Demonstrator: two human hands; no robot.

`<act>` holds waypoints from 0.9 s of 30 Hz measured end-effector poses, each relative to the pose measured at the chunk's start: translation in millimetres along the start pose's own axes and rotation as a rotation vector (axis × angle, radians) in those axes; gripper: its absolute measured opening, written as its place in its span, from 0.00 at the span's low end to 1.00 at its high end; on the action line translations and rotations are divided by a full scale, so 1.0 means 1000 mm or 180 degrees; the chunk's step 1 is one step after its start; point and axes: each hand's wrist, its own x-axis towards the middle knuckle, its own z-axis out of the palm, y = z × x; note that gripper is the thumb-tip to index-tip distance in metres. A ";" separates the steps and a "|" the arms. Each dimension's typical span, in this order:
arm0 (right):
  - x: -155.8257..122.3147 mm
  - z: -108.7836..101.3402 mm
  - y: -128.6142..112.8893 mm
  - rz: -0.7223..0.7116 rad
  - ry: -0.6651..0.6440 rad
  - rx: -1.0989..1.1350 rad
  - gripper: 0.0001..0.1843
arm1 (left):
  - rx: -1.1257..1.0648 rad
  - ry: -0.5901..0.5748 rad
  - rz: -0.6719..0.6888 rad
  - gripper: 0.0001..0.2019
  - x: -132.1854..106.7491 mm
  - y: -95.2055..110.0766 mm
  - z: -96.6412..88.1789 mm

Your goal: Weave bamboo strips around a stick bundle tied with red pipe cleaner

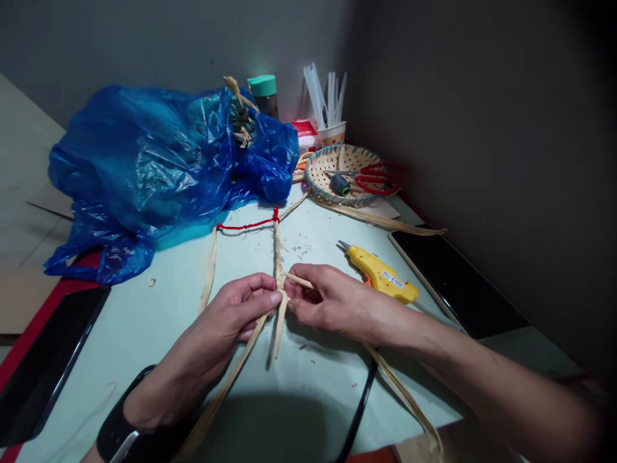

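Note:
A pale straw braid (pixel 277 254) runs down the middle of the table, tied at its far end to a red cord (pixel 245 226). My left hand (pixel 243 307) pinches the braid's lower end between thumb and fingers. From the other side my right hand (pixel 321 296) is closed on the same spot, with a short strand end poking out above its fingers. Loose straw strands (pixel 231 373) hang from the braid toward me, one passing under each forearm. A black watch sits on my left wrist. The fingertips partly hide the crossing of the strands.
A blue plastic bag (pixel 159 154) fills the back left. A yellow glue gun (pixel 383 273) lies right of my hands, near a dark tablet (pixel 457 283). Behind are a woven basket (pixel 315 180) with red-handled scissors (pixel 383 178) and thread (pixel 340 185), and a cup (pixel 332 133) of glue sticks.

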 end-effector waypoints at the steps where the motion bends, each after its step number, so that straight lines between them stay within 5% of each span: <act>1: 0.000 0.000 0.000 -0.0005 -0.0001 0.0005 0.05 | -0.0007 -0.0018 0.0016 0.11 0.000 0.000 0.000; 12: -0.002 0.000 -0.001 -0.0187 0.0039 -0.0307 0.08 | -0.0218 0.0125 0.0015 0.09 0.000 -0.005 0.006; 15: -0.006 -0.003 -0.007 -0.0054 0.0354 -0.0307 0.08 | -0.0204 0.0142 0.0068 0.09 0.002 -0.007 0.006; 22: -0.020 -0.013 -0.016 -0.0172 0.0524 0.0723 0.15 | -0.0122 0.0039 0.0216 0.10 0.003 -0.012 0.005; 27: -0.039 -0.014 -0.028 -0.0548 0.0573 0.0591 0.14 | -0.0050 0.0182 0.0364 0.11 -0.002 -0.012 0.011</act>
